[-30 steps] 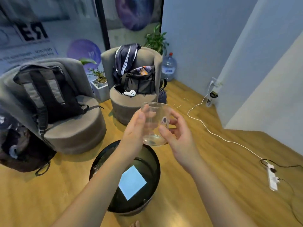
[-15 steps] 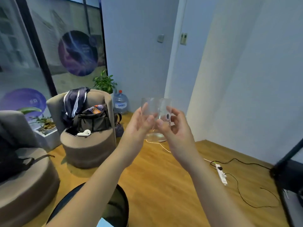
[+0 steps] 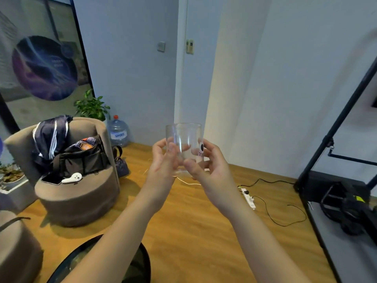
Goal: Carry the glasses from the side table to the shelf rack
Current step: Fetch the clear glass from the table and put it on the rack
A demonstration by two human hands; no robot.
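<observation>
A clear drinking glass with a small dark print on its right side is held upright at chest height in the middle of the view. My left hand cups its left side and my right hand grips its right side and base. The round black side table shows at the bottom edge, partly hidden by my left forearm. A black metal frame with a grey shelf stands at the far right.
A brown round armchair with a black bag and a white controller stands at the left. A white power strip and black cables lie on the wooden floor. A water bottle and a plant stand by the wall.
The view has swung up and to the right, away from the side table. Both hands still hold the glass, and the black frame at the right has come into view.
</observation>
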